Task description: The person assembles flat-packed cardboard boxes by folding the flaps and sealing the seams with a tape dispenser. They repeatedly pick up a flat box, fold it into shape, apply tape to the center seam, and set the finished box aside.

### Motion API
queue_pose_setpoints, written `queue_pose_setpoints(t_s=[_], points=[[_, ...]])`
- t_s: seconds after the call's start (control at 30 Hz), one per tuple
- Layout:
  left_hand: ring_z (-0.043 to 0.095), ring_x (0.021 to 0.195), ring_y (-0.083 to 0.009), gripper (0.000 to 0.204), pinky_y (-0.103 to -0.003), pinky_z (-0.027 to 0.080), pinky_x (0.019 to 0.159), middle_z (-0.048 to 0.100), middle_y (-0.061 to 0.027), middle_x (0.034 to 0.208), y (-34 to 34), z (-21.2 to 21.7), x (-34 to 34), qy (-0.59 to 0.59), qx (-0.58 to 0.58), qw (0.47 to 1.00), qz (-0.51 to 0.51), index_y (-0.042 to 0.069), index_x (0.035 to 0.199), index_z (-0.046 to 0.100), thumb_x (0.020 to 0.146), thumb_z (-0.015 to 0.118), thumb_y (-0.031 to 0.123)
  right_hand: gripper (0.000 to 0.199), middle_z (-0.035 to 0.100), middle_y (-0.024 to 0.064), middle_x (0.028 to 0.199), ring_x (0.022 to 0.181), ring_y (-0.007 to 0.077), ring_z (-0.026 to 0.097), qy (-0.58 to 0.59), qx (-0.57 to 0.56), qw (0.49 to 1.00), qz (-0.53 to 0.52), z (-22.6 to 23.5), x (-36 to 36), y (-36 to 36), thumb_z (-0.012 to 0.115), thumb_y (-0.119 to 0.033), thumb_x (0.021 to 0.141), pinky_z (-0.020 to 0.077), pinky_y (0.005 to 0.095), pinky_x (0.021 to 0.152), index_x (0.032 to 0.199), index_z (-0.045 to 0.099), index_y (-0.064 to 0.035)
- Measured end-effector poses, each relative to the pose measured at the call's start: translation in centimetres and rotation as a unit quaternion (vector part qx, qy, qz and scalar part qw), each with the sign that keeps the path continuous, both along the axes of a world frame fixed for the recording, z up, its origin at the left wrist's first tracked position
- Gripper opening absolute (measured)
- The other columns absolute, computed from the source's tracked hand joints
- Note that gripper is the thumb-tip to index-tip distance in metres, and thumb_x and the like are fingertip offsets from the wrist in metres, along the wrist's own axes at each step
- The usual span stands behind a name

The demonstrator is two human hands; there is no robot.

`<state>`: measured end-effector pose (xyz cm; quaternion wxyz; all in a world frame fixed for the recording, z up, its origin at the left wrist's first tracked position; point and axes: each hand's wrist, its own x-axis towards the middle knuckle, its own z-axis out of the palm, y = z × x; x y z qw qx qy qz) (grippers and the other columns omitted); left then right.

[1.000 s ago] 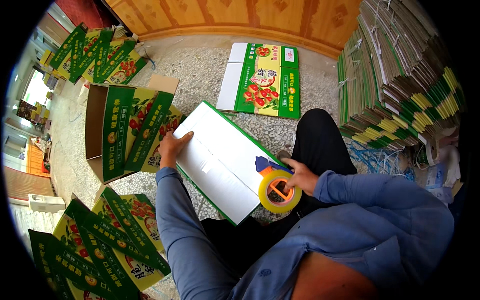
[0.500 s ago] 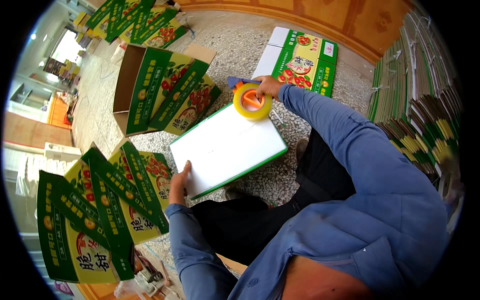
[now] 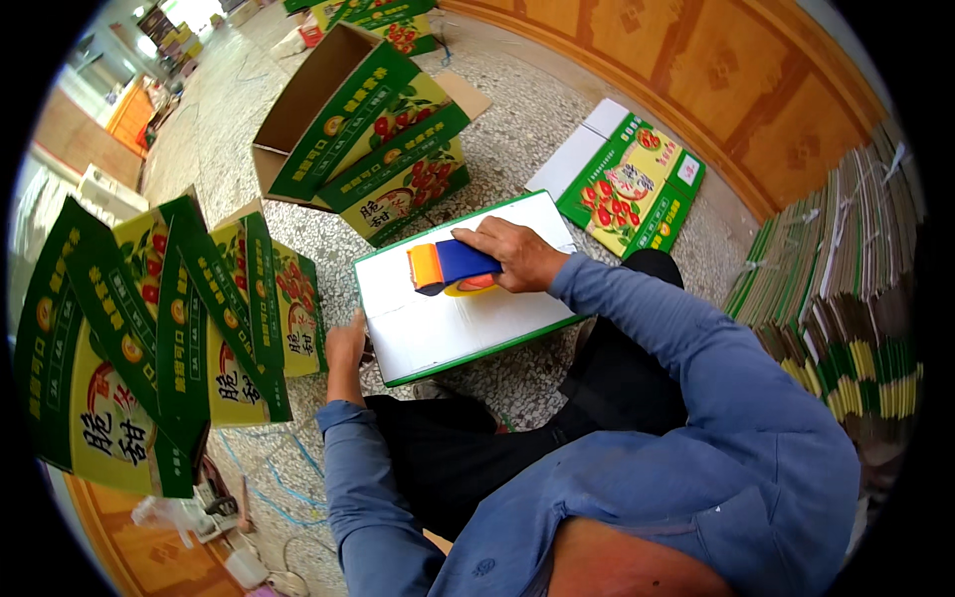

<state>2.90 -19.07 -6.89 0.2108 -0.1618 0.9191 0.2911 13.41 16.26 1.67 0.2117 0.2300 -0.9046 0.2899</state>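
A carton with a plain white top and green edges lies in front of my knees. My right hand is closed around a tape dispenser, which has a blue and orange body and rests over the middle of the white top. Most of its yellow tape roll is hidden beneath the body and my fingers. At the carton's left side is my left hand, one digit stretched upward along the edge; its other fingers are partly hidden, and I cannot tell how firmly it presses.
Opened green-and-yellow cartons stand at the left and beyond the work. A flattened carton lies at far right, near the wooden panelling. Bundled cardboard stacks line the right side. Cords and small items lie at lower left.
My right hand brought the tape dispenser from the carton's far edge onto its top, turning it over. My left hand's thumb left the top for the side. The view has shifted.
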Motion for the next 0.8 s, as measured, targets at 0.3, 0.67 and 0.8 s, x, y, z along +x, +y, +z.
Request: queue_pose_setpoints(t_s=[0.3, 0.67, 0.8], points=[[0.060, 0.055, -0.0161, 0.070, -0.024, 0.042, 0.044, 0.063, -0.0091, 0.075, 9.8, 8.5, 5.3, -0.095, 0.545, 0.833, 0.032, -0.002, 0.096, 0.061, 0.092, 0.036, 0.064, 0.075, 0.052, 0.0140, 0.091, 0.084, 0.0314, 0.055, -0.037, 0.059, 0.998, 0.003, 0.6, 0.4, 0.2, 0.072, -0.006, 0.066, 0.0495, 0.0388, 0.075, 0.136, 0.045, -0.0088], [0.054, 0.056, -0.0145, 0.037, -0.023, 0.039, 0.046, 0.063, -0.0073, 0.077, 12.4, 7.5, 5.9, -0.072, 0.623, 0.778, 0.037, 0.005, 0.089, 0.062, 0.095, 0.052, 0.040, 0.074, 0.052, 0.0137, 0.089, 0.081, 0.0312, 0.056, -0.015, 0.076, 0.997, 0.011, 1.1, 0.4, -0.6, 0.073, -0.009, 0.068, 0.0503, 0.0392, 0.072, 0.137, 0.046, -0.0147], [0.053, 0.047, -0.0118, 0.032, -0.023, 0.038, 0.041, 0.063, -0.0074, 0.066, 11.8, 6.5, 5.4, 0.024, 0.546, 0.837, 0.037, 0.002, 0.075, 0.062, 0.091, 0.061, 0.030, 0.073, 0.051, 0.0122, 0.085, 0.076, 0.0298, 0.057, -0.039, 0.160, 0.986, 0.033, 3.2, 0.4, -1.0, 0.071, -0.011, 0.069, 0.0508, 0.0389, 0.066, 0.137, 0.048, -0.0250]])
